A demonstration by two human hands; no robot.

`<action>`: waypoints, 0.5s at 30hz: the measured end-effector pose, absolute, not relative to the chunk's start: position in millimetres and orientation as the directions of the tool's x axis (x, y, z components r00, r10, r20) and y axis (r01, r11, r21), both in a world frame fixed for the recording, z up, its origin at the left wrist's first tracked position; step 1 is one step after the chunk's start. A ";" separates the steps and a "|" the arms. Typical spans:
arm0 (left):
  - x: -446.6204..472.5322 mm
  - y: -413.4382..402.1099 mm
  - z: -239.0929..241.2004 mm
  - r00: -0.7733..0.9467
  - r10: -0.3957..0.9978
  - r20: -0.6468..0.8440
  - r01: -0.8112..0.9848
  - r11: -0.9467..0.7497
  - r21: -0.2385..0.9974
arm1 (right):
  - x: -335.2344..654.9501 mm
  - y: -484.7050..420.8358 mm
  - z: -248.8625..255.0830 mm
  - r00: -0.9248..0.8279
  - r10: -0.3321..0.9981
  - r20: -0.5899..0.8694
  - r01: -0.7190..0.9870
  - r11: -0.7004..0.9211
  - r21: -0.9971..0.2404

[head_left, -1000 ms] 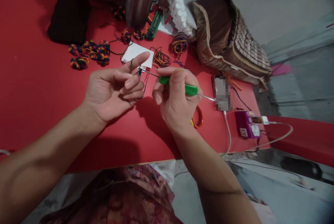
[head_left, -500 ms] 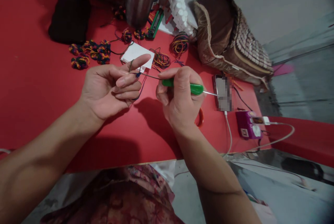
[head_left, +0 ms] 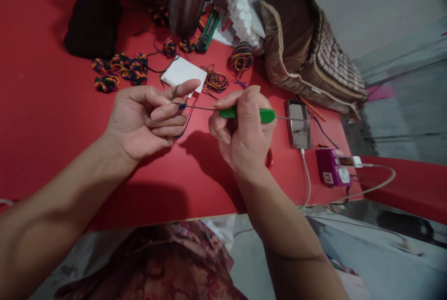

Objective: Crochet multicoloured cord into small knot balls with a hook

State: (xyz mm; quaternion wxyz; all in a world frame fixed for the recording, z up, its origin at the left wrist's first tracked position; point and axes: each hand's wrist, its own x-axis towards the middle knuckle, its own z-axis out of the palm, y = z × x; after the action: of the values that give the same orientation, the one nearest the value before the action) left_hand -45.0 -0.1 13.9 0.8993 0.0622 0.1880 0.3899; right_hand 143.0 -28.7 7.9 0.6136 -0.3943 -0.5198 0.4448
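My right hand (head_left: 244, 132) is closed around the green handle of a crochet hook (head_left: 267, 116), whose thin metal shaft points left. Its tip reaches a small piece of dark blue crochet (head_left: 182, 106) at the fingers of my left hand (head_left: 146, 118). That hand pinches the piece, with a strand of yarn (head_left: 175, 89) looped over its raised index finger. A dark blue strand hangs below the fingers. Just behind lie a white card (head_left: 183, 74), loose multicoloured yarn (head_left: 215, 81) and a wound ball of yarn (head_left: 240, 57).
Multicoloured crocheted pieces (head_left: 122, 69) and a black case (head_left: 92, 23) lie at the left. A steel bottle (head_left: 192, 2) and a green cutter (head_left: 209, 32) stand behind. A brown bag (head_left: 293, 34), charging phone (head_left: 299, 125) and purple power adapter (head_left: 328, 167) are at the right.
My right hand and the crochet hook have turned slightly, so the handle lies more level. My left fingers and the blue piece have dropped a little.
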 end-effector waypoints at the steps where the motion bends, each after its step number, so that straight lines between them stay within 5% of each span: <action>1: -44.7 -0.5 14.2 0.624 0.726 -0.288 -0.678 0.687 0.264 | 142.4 -27.5 9.3 0.047 0.960 0.277 -0.153 0.281 -0.947; 15: -20.1 -14.2 6.3 0.578 0.787 -0.214 -0.646 0.602 0.470 | 136.3 -17.5 -5.0 -0.016 1.000 -0.013 -0.252 -0.017 -0.968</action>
State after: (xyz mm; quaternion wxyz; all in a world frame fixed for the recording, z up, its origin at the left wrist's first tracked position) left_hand -20.1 -14.2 6.3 0.8712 0.1733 0.2046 0.4112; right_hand 136.3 -17.5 -5.0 0.5520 -0.4328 -0.4322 0.5667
